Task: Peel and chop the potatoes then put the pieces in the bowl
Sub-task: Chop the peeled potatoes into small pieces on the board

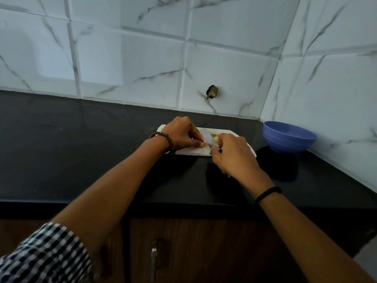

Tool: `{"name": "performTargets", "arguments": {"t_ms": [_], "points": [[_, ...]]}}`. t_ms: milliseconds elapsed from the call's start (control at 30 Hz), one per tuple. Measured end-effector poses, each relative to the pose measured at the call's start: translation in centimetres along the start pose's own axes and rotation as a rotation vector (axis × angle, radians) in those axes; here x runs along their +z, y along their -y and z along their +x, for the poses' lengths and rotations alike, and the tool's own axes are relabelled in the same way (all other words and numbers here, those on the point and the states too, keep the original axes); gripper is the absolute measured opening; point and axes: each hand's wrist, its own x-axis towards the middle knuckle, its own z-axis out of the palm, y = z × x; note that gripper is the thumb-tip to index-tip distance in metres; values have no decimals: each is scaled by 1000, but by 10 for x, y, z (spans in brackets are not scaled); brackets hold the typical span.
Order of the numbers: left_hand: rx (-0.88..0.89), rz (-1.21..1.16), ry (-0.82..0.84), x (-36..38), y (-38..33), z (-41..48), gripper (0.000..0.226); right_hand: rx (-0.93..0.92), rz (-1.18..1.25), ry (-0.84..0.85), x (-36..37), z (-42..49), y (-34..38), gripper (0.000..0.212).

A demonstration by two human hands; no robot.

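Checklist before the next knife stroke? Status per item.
1. Potato held steady by left hand: ok, pinched down on the board.
2. Knife gripped by right hand: ok.
3. Left hand clear of the blade: cannot tell, thumb lies right beside it.
4. Cutting board flat on the counter: ok.
5. Bowl upright, right of the board: ok.
6. Bowl contents: cannot tell, its bottom is hidden.
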Motion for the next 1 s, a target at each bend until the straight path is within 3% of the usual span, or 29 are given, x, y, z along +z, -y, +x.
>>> {"name": "performTargets", "arguments": {"t_ms": [267, 633, 800, 1000], "points": [[-14, 33, -15, 1, -1, -2, 15, -28, -118, 14, -7, -7, 2, 23], [-18, 57, -38, 5, -1, -2, 15, 32, -45, 86, -14, -10, 22, 14], [-40, 26, -54, 3, -3, -4, 15, 0, -167, 86, -17, -20, 29, 30], [-5, -21, 17, 1, 3, -5, 16, 4, -190, 148, -35, -34, 18, 18]]}}
